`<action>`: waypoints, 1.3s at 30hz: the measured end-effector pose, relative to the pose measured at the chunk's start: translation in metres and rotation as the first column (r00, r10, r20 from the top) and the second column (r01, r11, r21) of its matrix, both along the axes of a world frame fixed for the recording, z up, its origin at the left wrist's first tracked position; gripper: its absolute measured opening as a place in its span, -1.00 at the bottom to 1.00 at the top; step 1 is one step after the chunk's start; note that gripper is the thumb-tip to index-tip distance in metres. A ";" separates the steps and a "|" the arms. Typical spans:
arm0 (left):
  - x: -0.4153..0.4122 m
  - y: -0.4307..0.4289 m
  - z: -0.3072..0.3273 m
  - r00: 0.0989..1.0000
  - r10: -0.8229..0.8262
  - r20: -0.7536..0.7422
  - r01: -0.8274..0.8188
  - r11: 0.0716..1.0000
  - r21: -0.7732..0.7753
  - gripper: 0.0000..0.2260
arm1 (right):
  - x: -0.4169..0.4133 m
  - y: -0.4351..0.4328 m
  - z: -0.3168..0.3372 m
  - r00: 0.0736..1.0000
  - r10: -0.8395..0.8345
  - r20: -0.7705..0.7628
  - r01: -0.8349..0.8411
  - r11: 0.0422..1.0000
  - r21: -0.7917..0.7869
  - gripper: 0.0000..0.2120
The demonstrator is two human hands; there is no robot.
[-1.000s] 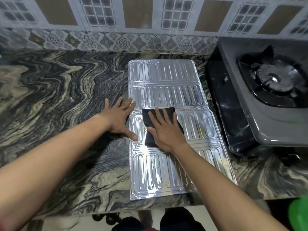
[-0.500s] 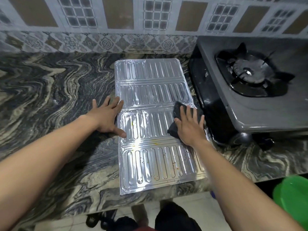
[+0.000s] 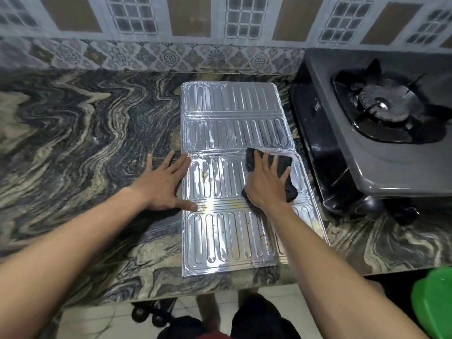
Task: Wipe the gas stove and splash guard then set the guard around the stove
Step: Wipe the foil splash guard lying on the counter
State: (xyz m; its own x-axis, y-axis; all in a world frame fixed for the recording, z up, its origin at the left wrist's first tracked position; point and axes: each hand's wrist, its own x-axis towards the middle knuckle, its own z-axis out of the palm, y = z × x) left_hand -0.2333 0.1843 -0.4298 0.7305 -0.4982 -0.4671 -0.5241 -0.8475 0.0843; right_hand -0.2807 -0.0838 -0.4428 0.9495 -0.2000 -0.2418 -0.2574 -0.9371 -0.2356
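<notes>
The only container in view is a green plastic tub (image 3: 433, 304), low and well to the right of the right hand (image 3: 266, 187), below the countertop's edge. Only part of it shows, and what it holds cannot be told.

The right hand lies flat with its fingers straight and spread, pressing a black cloth (image 3: 291, 190) down on the splash guard (image 3: 232, 104). The cloth sticks out past the fingertips and past the little-finger side of the hand. The guard lies flat and unfolded on the marbled countertop (image 3: 73, 143), stretching away beyond the fingertips and back under the right forearm to the counter's near edge. Yellow-brown specks dot the panels between the two hands and beside the right wrist.

The left hand (image 3: 162, 185) is also flat and spread, holding nothing. Its palm rests on the countertop just left of the guard, its thumb touching the guard's left edge.

The gas stove (image 3: 381, 167) stands to the right of the right hand, just beside the guard, with its burner (image 3: 384, 106) farther off.
</notes>
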 end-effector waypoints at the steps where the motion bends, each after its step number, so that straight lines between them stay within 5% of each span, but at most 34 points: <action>1: 0.000 0.001 -0.001 1.000 0.004 0.005 -0.004 1.000 -0.002 0.23 | -0.001 0.007 -0.002 0.999 0.052 0.013 -0.052 0.999 -0.005 -0.42; 6: 0.000 0.000 0.000 0.999 0.041 -0.013 -0.041 0.999 -0.021 0.25 | 0.007 0.040 -0.004 0.966 0.259 0.021 -0.259 0.966 -0.019 -0.46; 11: 0.002 -0.001 0.000 0.998 0.056 -0.035 -0.056 0.998 -0.004 0.26 | 0.003 0.053 -0.003 0.842 0.538 0.023 -0.534 0.840 -0.092 -0.49; 17: 0.002 0.000 0.002 0.996 0.059 -0.060 -0.060 0.998 -0.006 0.26 | -0.019 0.037 0.001 0.725 0.687 0.037 -0.687 0.726 -0.015 -0.53; 24: 0.002 -0.001 0.003 0.997 0.057 -0.050 -0.056 0.998 0.010 0.28 | -0.004 0.053 -0.003 0.868 0.495 0.031 -0.494 0.869 -0.035 -0.49; 32: 0.003 -0.001 0.004 0.997 0.061 -0.056 -0.059 0.998 0.031 0.27 | -0.035 0.024 -0.002 0.826 0.563 0.018 -0.564 0.826 0.004 -0.52; 39: 0.006 -0.002 0.004 0.996 0.055 -0.064 -0.052 0.997 0.052 0.24 | -0.028 -0.050 -0.006 0.962 0.272 -0.019 -0.273 0.962 -0.020 -0.51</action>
